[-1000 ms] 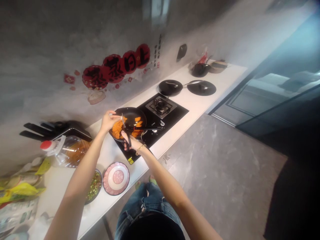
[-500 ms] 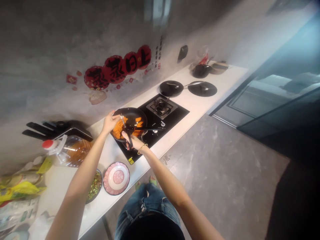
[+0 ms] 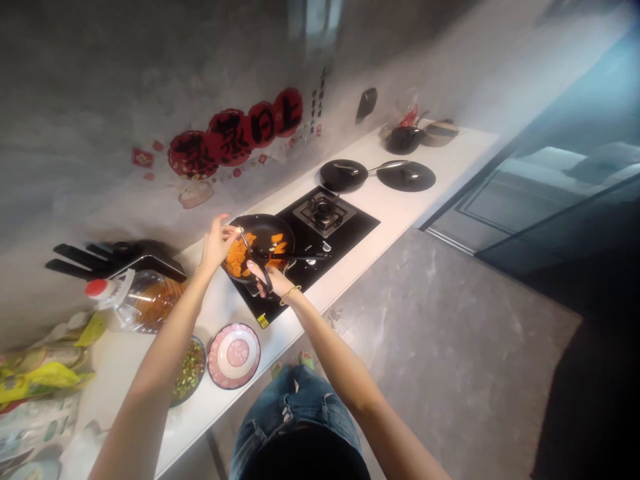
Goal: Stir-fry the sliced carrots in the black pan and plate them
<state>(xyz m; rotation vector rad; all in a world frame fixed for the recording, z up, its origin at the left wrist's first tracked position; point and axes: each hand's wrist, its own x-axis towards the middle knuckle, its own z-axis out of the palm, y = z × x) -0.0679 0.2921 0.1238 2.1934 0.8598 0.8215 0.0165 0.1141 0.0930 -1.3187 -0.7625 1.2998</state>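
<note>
A black frying pan point(image 3: 280, 230) with orange carrot slices point(image 3: 236, 257) sits on the near burner of the black hob point(image 3: 350, 230). My left hand point(image 3: 216, 244) hovers over the pan's left rim, fingers pinched on something too small to make out. My right hand point(image 3: 273, 281), with a gold bangle at the wrist, is closed on the black handles of what look like scissors point(image 3: 254, 257). Their thin metal blades reach up to the left hand's fingertips. The pan's long handle point(image 3: 303, 257) points right.
A free gas burner point(image 3: 324, 212) lies right of the pan, with two dark lids point(image 3: 406, 177) and a pot point(image 3: 403, 139) beyond. On the near counter are a pink bowl point(image 3: 234, 355), a bowl of chopped greens point(image 3: 189, 370), an oil bottle point(image 3: 135, 303), a knife block point(image 3: 110, 259) and food bags point(image 3: 35, 383).
My left hand has risen slightly over the pan's rim. My right hand has shifted a little to the right and away from me with the tool. The pan has stayed put.
</note>
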